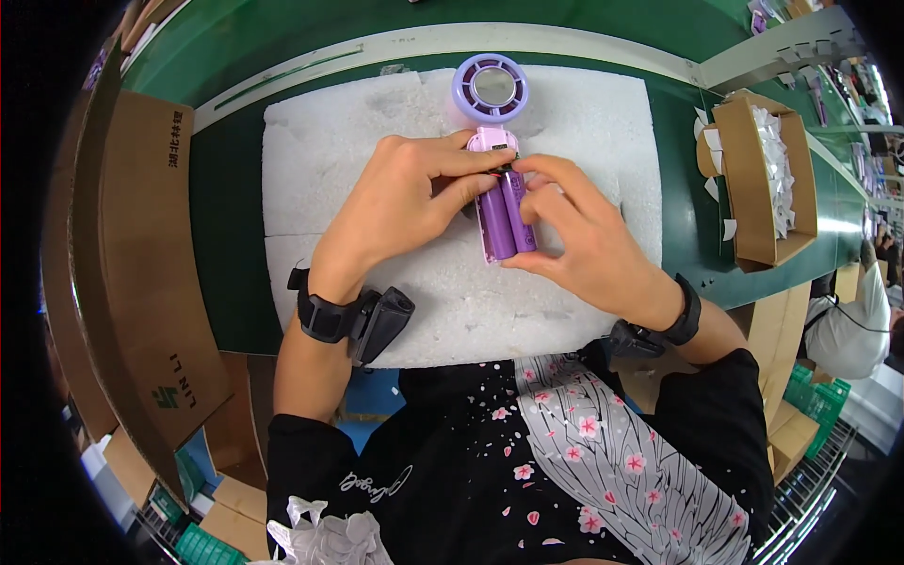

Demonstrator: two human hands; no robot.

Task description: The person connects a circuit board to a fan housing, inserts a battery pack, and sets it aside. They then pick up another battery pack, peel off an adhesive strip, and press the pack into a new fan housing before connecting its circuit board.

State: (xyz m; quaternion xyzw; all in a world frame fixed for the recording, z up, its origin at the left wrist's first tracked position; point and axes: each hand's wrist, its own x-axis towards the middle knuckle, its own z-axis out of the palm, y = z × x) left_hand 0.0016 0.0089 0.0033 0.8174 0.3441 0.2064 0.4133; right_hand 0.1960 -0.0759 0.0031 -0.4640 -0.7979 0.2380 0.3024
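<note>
seating purple battery cells [500,224] in the open fan handle [488,139] seems underway on the foam sheet [377,330]; right hand's [589,235] grip clamps the cells, left hand's [400,193] i cannot tell; next calls for gentle pressure.

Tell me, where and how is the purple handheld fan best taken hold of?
I would take the fan by the rim of its round head, coming from left and right together: its curved edges are free. The handle seems worse, lying open with purple cylinders exposed, and the left hand and right hand partly cover it.
</note>
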